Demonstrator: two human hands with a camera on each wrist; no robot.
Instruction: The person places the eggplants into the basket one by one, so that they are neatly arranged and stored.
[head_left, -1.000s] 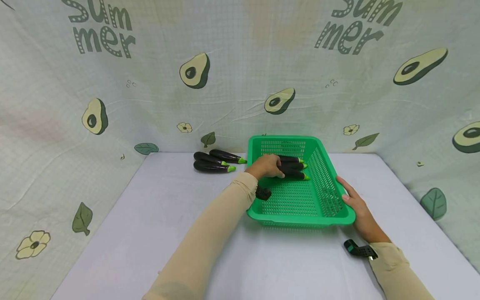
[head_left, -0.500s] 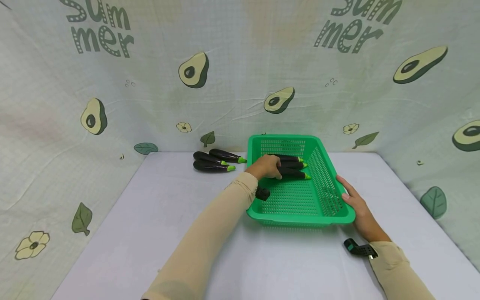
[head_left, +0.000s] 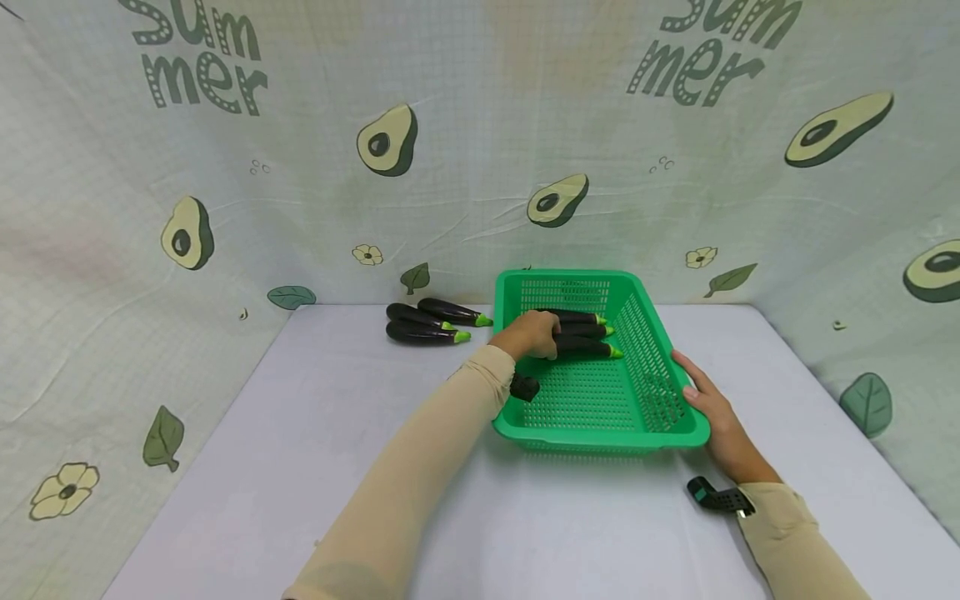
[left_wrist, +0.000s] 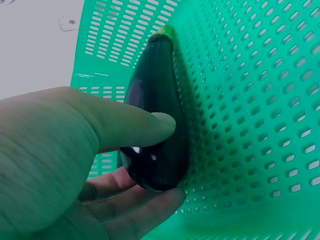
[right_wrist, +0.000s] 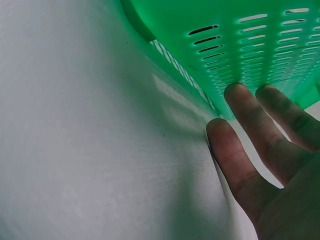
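Observation:
My left hand (head_left: 532, 333) reaches over the left rim of a green plastic basket (head_left: 600, 441). In the left wrist view its thumb lies across a dark, glossy eggplant (left_wrist: 160, 90) with a green stem end, and the fingers curl under the fat end. This eggplant is the nearest of three lying side by side in the basket, stems to the right; the hand hides the left ends of the middle eggplant (head_left: 585, 331) and the far eggplant (head_left: 577, 317). My right hand (head_left: 716, 421) rests at the basket's right side, its fingers straight against the outer wall.
Left of the basket, three more eggplants (head_left: 423, 333) lie close together on the white table (head_left: 337, 400). A cloth backdrop (head_left: 465, 100) printed with avocados and leaves stands behind the table. Both wrists carry black straps, the right strap (head_left: 720, 497) below the hand.
My left fingertips have drawn slightly left along the nearest eggplant, so more of it shows. That eggplant has shifted a little, its stem end slightly farther back. The right hand and basket stay put.

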